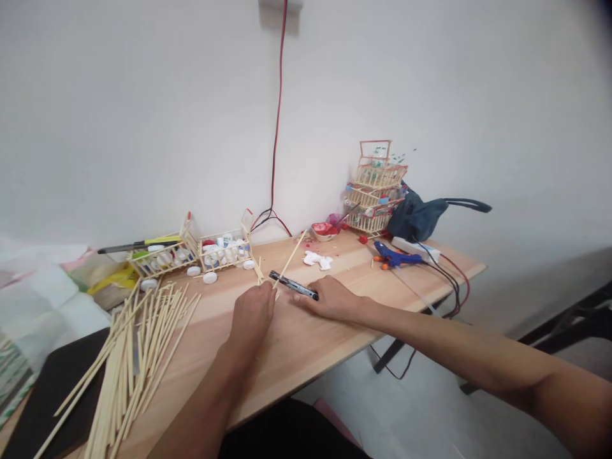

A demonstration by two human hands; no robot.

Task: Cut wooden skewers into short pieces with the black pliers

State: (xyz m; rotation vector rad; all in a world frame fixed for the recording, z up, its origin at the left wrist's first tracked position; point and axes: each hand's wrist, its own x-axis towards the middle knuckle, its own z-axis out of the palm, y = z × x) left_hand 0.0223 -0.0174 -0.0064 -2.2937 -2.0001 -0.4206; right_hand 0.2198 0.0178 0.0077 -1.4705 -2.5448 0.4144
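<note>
My left hand (252,312) is closed in a pinch around a thin bamboo stick (292,256), which slants up and away to the right. My right hand (335,299) grips a slim grey metal clipper (295,286) with a dark tip; its exact kind is hard to make out. The clipper's front end meets the stick just beyond my left fingers. Short stick pieces (259,270) lie right behind my left hand. A crumpled white tissue (317,260) rests on the wooden table (306,350) past the clipper.
Loose sticks (138,363) are piled at left, partly over a black board (52,401). Behind stand two small stick carts (224,255) holding bottle caps. At right are stacked stick baskets (375,191), a red paint bowl (324,231), a blue glue gun (396,255), a power strip (415,248) and cables.
</note>
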